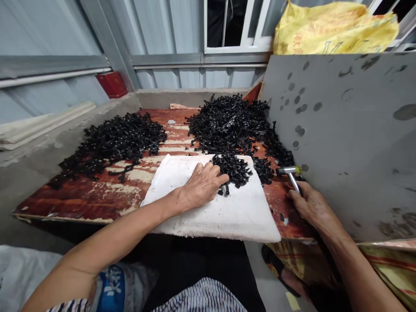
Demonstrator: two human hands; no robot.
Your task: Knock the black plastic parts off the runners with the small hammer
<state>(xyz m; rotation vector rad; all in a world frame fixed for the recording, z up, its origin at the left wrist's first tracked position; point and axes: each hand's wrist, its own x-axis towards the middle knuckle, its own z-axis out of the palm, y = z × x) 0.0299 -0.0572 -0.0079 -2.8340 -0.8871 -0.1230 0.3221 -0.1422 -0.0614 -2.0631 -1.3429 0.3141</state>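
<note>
My left hand [202, 184] rests palm down over a white board [227, 221], at the near left edge of a small heap of black plastic pieces [235, 169]. Its fingers are curled under and the thumb points right. A few loose black pieces lie just below the thumb; what the fingertips grip is hidden. At the right, my right hand [308, 201] is closed around the handle of a small mallet [291, 170] with a silvery head, one yellow face and one black face. The mallet head is raised beside the board's right edge.
A worn red-brown table [107, 201] bears a large black heap [230, 121] behind the board and another black heap [120, 138] at the left. A grey spotted panel [344, 143] stands along the right. Behind it sits a yellow sack [334, 28]. A red box [112, 84] is at the back left.
</note>
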